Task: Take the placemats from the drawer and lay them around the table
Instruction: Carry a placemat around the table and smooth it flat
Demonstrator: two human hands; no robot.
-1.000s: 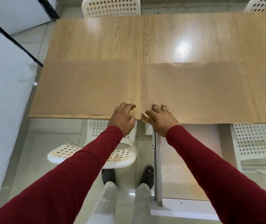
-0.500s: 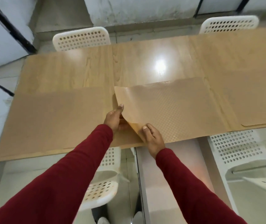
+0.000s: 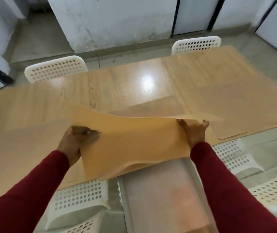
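Gripping placemat (both hands)

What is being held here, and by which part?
A placemat, lifted off the table: left hand grips its left edge, right hand its right edge.

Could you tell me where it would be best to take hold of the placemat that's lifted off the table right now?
By its two short side edges, one hand from each side. The lifted placemat is thin and floppy and sags in the middle, so a grip at both ends keeps it spread. The left hand and right hand already hold it so.
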